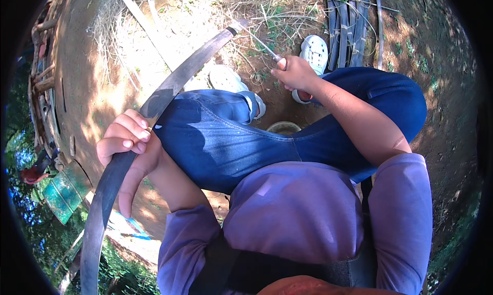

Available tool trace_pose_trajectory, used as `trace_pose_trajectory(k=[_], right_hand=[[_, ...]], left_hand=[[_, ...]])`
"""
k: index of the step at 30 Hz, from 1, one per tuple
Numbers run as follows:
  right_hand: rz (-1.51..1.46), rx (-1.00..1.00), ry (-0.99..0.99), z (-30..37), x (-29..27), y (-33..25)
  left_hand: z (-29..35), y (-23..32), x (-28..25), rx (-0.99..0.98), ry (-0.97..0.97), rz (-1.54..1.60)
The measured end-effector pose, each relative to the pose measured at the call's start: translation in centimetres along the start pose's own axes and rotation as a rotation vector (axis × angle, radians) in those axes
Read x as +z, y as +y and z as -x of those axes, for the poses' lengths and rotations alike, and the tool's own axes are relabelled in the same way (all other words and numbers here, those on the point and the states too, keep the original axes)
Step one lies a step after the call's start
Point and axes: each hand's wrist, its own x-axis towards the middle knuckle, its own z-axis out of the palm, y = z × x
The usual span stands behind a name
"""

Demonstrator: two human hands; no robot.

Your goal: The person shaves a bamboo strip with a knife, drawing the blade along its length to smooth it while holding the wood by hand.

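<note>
A long, dark grey bamboo strip [200,58] runs diagonally from the lower left to the top middle, across my left knee. My left hand [128,141] is closed around its middle, the thumb stretched down along it. At the far end, the strip has a dark band and a paler, sunlit tip. My right hand [298,73] grips the handle of a slim knife [263,44], its thin blade pointing up and left. The blade's point is at or very near the strip's tip; glare hides whether they touch.
Several similar dark strips [346,28] lie on the ground beyond my right shoe [314,53]. Pale shavings [120,25] and a light strip [144,28] lie at the upper left. A round rim [284,126] shows between my legs. Stacked wood [46,81] and a green panel [64,192] stand left.
</note>
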Motion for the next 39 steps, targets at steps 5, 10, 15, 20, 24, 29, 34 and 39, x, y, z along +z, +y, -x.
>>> trace_pose_trajectory(k=[5, 10, 15, 20, 24, 29, 34, 39], right_hand=[[0.022, -0.126, 0.045, -1.6, 4.6, 1.7], [0.132, -0.27, 0.022, -2.5, 4.9, -0.4], [0.184, 0.178, 0.136, -7.9, 3.6, 3.1], [0.216, 0.037, 0.108, -6.3, 4.5, 2.2], [0.213, -0.046, 0.185, -4.7, 5.1, -0.4], [0.15, -0.344, 0.11, -3.3, 5.6, 0.7], [0.059, 0.434, 0.01, -8.3, 2.0, 3.5], [0.18, 0.175, 0.243, -7.0, 5.4, 3.7]], left_hand=[[0.5, -0.2, -2.3, -0.064, 0.102, -0.019], [0.8, -1.0, -4.9, -0.143, 0.105, 0.149], [0.4, -1.7, -5.2, -0.18, 0.097, 0.153], [0.2, -1.2, -5.1, -0.218, 0.129, 0.14], [-0.3, -1.3, -4.3, -0.214, 0.097, 0.125], [-0.4, -1.2, -4.0, -0.206, 0.097, 0.126], [-0.6, -1.2, -3.8, -0.2, 0.065, 0.122], [-0.6, -1.5, -4.0, -0.2, 0.091, 0.138]])
